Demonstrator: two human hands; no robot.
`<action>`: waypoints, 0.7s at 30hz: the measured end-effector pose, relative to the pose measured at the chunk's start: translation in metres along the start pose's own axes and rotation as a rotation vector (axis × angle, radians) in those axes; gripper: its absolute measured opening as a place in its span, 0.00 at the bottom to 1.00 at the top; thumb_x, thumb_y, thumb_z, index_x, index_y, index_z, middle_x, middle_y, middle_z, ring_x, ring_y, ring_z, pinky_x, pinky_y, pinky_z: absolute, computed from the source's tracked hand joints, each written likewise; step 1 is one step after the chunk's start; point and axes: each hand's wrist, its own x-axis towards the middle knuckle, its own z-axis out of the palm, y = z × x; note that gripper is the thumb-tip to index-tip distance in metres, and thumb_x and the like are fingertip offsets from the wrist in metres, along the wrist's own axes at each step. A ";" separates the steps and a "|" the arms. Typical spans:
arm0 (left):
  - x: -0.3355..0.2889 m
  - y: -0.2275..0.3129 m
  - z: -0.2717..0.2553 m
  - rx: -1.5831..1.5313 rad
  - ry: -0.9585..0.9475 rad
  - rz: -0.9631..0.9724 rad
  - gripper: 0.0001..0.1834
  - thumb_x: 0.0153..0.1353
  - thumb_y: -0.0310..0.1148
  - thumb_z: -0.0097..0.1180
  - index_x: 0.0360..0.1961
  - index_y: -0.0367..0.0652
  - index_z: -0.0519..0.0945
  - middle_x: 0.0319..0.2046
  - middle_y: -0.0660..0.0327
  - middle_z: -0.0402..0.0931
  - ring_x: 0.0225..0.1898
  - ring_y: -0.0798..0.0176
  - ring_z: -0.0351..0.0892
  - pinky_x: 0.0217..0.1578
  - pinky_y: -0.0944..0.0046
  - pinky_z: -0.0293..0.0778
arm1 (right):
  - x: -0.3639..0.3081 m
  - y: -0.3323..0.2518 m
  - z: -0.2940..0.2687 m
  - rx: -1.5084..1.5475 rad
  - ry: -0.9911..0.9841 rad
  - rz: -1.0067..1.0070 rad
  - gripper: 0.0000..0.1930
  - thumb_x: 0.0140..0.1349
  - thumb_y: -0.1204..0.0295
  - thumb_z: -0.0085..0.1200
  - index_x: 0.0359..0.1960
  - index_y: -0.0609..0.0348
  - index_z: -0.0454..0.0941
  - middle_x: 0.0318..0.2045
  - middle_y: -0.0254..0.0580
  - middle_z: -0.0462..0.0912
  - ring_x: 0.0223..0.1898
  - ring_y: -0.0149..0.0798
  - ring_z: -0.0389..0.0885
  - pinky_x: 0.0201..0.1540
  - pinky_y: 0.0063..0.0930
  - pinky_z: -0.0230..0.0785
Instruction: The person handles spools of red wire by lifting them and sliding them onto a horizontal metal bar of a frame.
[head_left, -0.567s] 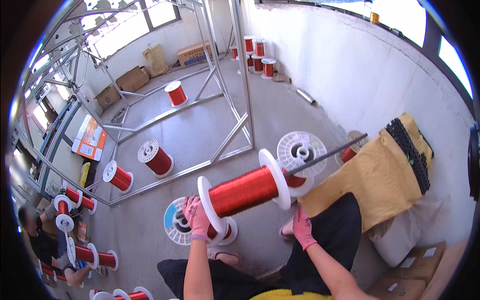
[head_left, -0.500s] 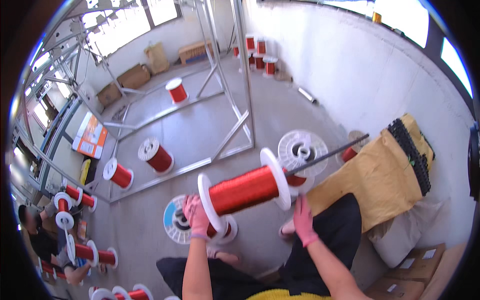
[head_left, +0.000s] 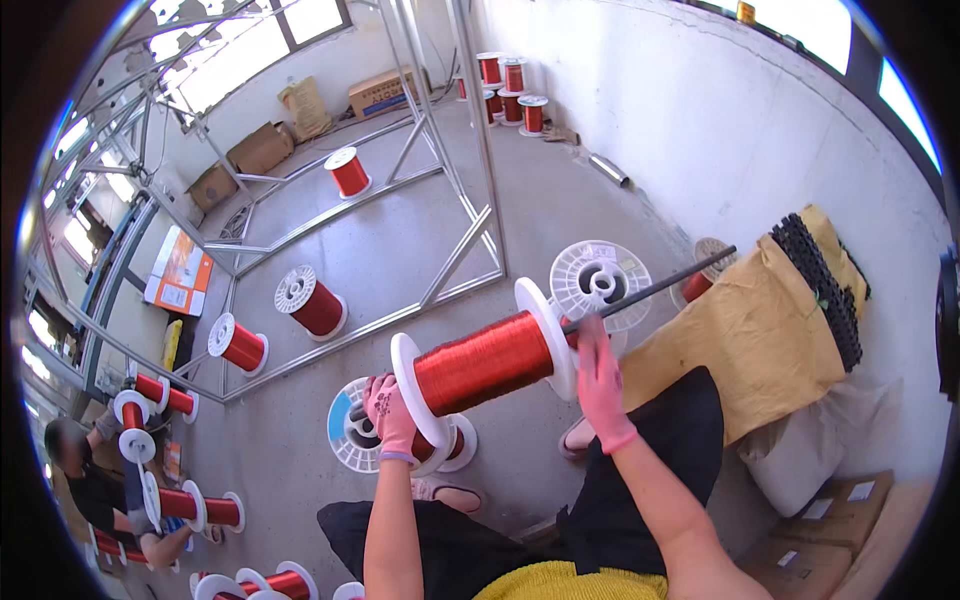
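Note:
A large spool (head_left: pixel 483 362) of red enamelled wire with white flanges is held tilted above my lap. A long dark rod (head_left: pixel 660 288) sticks out of its right end, slanting up to the right. My left hand (head_left: pixel 393 418), in a pink glove, is closed at the spool's left flange; its fingertips are partly hidden. My right hand (head_left: pixel 602 388), also gloved in pink, is beside the right flange. Its fingers are stretched upward, the slightly blurred tips over the rod where it leaves the spool.
Below stand white-flanged spools (head_left: pixel 352 440) and another spool (head_left: pixel 598 280). A metal frame (head_left: pixel 365 335) surrounds more red spools (head_left: pixel 312 303). Brown wrapping (head_left: pixel 740 370) and cartons (head_left: pixel 832 515) lie right. At far left, a co-worker (head_left: pixel 95 490) sits among spools.
My right hand has risen from below the right flange to the rod beside it. The spool has shifted slightly left and up; my left hand stays at its left end.

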 end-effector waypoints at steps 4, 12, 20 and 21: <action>0.014 0.006 0.003 -0.047 0.046 0.014 0.14 0.51 0.40 0.54 0.33 0.44 0.86 0.40 0.58 0.82 0.51 0.55 0.76 0.64 0.54 0.59 | 0.049 -0.030 0.021 -0.062 0.073 -0.130 0.29 0.67 0.68 0.52 0.67 0.66 0.60 0.60 0.63 0.70 0.63 0.58 0.68 0.63 0.40 0.63; 0.011 -0.001 -0.003 -0.053 0.046 0.010 0.15 0.51 0.40 0.54 0.33 0.44 0.86 0.38 0.58 0.83 0.49 0.55 0.77 0.63 0.55 0.61 | 0.001 0.004 0.009 -0.079 -0.002 0.075 0.25 0.69 0.69 0.47 0.65 0.67 0.62 0.57 0.61 0.74 0.57 0.59 0.74 0.59 0.41 0.66; 0.023 0.012 -0.003 -0.043 0.001 -0.025 0.13 0.51 0.40 0.54 0.30 0.45 0.86 0.38 0.59 0.83 0.51 0.57 0.76 0.63 0.54 0.60 | -0.064 0.059 0.018 -0.436 -0.209 0.080 0.23 0.70 0.67 0.46 0.62 0.70 0.65 0.52 0.62 0.76 0.55 0.61 0.74 0.60 0.44 0.65; 0.023 0.017 0.003 -0.069 0.020 -0.022 0.14 0.51 0.41 0.55 0.31 0.46 0.86 0.38 0.60 0.83 0.51 0.57 0.76 0.64 0.54 0.59 | -0.087 0.102 0.010 -0.557 -0.290 0.108 0.21 0.69 0.69 0.46 0.61 0.66 0.67 0.56 0.60 0.74 0.57 0.59 0.73 0.60 0.43 0.66</action>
